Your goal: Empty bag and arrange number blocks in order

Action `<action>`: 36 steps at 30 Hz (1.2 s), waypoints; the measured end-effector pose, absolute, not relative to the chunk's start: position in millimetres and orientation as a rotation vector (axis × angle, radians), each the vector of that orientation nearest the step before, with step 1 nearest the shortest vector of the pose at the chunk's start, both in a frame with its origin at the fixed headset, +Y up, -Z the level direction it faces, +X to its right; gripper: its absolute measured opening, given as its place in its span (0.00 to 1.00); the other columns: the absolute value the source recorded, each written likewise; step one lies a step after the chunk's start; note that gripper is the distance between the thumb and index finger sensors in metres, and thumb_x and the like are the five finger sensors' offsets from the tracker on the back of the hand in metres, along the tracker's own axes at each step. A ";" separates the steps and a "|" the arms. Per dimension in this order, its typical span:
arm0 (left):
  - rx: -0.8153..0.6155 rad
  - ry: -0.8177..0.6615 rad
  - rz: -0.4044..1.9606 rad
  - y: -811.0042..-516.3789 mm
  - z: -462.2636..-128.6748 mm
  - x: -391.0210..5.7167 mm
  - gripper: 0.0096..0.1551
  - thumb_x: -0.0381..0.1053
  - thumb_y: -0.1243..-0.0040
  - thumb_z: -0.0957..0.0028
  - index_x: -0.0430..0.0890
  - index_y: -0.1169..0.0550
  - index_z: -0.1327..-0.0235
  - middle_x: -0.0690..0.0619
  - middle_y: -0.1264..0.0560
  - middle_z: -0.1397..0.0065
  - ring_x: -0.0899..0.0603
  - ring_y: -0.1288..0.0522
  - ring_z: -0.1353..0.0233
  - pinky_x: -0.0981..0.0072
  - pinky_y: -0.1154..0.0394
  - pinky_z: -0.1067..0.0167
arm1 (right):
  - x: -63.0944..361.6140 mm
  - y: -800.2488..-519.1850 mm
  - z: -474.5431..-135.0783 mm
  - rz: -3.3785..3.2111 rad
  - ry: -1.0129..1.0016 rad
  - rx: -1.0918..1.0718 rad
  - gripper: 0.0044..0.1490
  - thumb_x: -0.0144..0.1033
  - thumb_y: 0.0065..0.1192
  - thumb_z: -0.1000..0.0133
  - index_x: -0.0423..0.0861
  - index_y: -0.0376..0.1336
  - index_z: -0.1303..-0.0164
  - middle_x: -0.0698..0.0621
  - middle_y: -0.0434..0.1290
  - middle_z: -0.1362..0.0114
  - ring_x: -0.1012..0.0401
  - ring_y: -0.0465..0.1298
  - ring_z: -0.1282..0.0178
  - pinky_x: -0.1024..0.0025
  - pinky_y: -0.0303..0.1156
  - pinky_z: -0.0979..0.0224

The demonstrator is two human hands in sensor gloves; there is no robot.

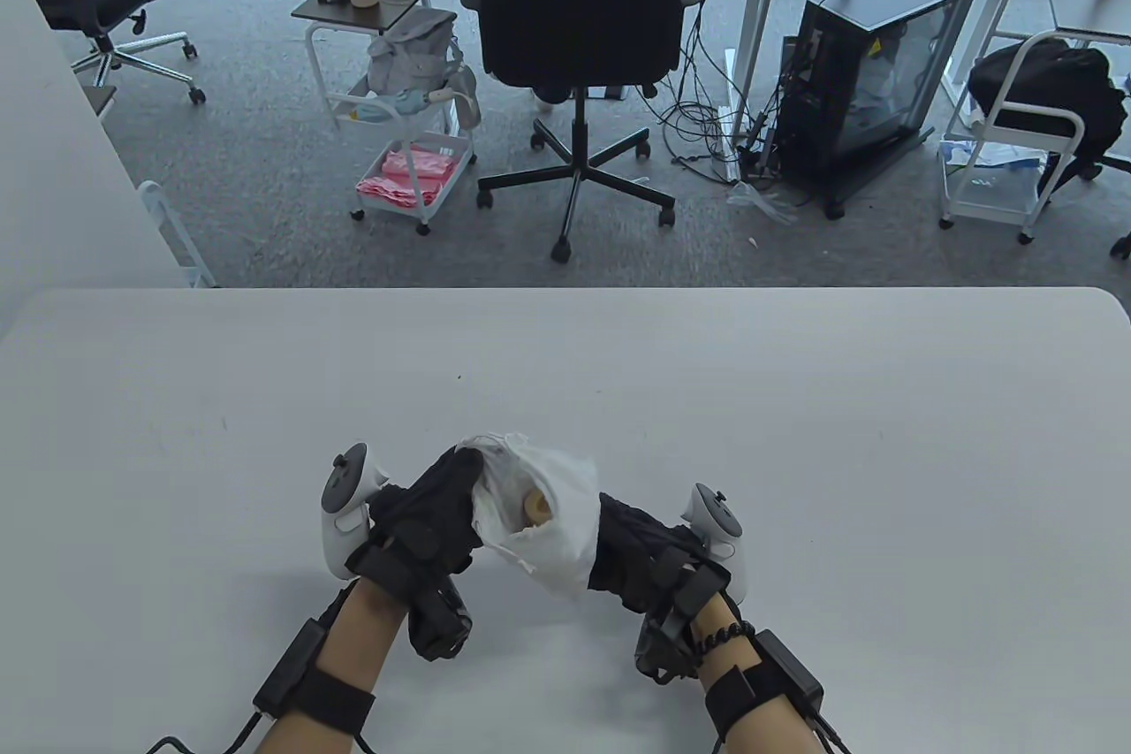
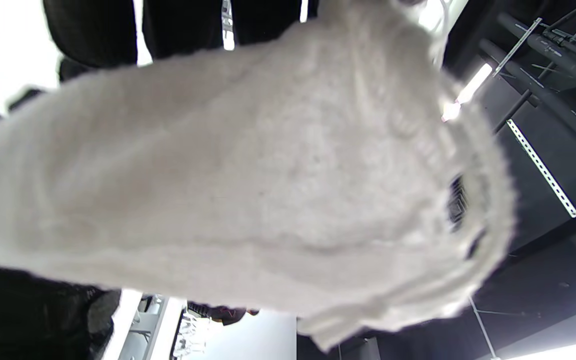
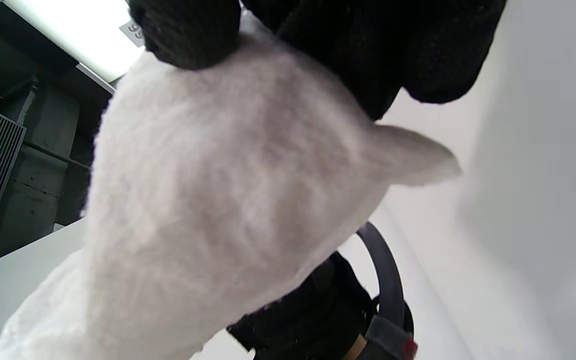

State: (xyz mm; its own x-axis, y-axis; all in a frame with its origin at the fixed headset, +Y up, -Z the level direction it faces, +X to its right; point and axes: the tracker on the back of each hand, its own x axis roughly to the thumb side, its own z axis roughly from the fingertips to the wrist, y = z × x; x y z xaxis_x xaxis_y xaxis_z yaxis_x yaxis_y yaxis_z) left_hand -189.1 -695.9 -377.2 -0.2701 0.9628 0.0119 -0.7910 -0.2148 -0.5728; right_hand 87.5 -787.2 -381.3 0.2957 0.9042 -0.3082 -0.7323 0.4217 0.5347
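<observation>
White woven cloth forms the bag (image 1: 543, 524), which is held just above the near middle of the table (image 1: 795, 400) between both gloved hands. The bag's left end is grasped by the left hand (image 1: 424, 524), whose fingers are curled over the gathered mouth; the right end is clasped by the right hand (image 1: 641, 555), with fingers (image 3: 188, 30) seen pressed into the fabric in the right wrist view. A pale wooden block (image 1: 535, 508) is glimpsed through the opening; its number cannot be read, and no blocks are seen on the table. The fabric is judged soft, limp and light, so little shape would be kept unless it is supported. The blocks inside are judged hard and loose, and likely to shift or tumble when the bag is tilted. A hold at the closed bottom corners, with the mouth spread and turned downward close to the table, is judged best for emptying without scattering.
</observation>
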 end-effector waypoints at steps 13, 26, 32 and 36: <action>-0.296 -0.421 1.228 -708.4 -380.7 -201.3 0.27 0.54 0.55 0.34 0.43 0.28 0.28 0.35 0.31 0.23 0.20 0.31 0.25 0.22 0.35 0.33 | 130.0 -732.2 -376.9 1.700 0.153 0.238 0.20 0.38 0.66 0.43 0.47 0.72 0.42 0.48 0.79 0.46 0.57 0.83 0.51 0.51 0.82 0.38; -0.214 -0.350 0.188 -730.2 -381.3 -173.5 0.30 0.52 0.51 0.37 0.43 0.30 0.23 0.26 0.38 0.20 0.13 0.43 0.24 0.15 0.46 0.37 | 76.1 -671.4 -330.0 2.675 -0.610 0.694 0.20 0.39 0.69 0.47 0.49 0.74 0.47 0.49 0.80 0.49 0.56 0.83 0.52 0.48 0.81 0.38; -0.254 -0.541 0.628 -715.6 -373.2 -176.2 0.40 0.58 0.47 0.38 0.43 0.40 0.17 0.29 0.41 0.17 0.16 0.43 0.21 0.17 0.45 0.33 | 52.4 -668.6 -320.6 2.824 -0.758 0.846 0.19 0.40 0.71 0.49 0.52 0.74 0.48 0.50 0.80 0.48 0.56 0.83 0.52 0.49 0.81 0.38; -0.179 -0.552 0.763 -708.6 -366.7 -158.7 0.34 0.58 0.44 0.40 0.48 0.32 0.22 0.36 0.36 0.18 0.20 0.37 0.20 0.19 0.41 0.31 | 48.2 -668.1 -319.3 2.786 -0.738 0.860 0.19 0.40 0.69 0.49 0.54 0.74 0.47 0.51 0.80 0.47 0.56 0.83 0.50 0.49 0.81 0.36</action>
State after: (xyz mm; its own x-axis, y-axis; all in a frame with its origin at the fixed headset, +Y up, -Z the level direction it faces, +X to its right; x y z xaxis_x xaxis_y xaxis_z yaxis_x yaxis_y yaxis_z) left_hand -158.7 -708.6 -366.7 0.5893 0.6972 0.4083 -0.6059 0.7156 -0.3474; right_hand 48.2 -668.1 -319.3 -0.8283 -0.0155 0.5601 -0.2638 -0.8711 -0.4142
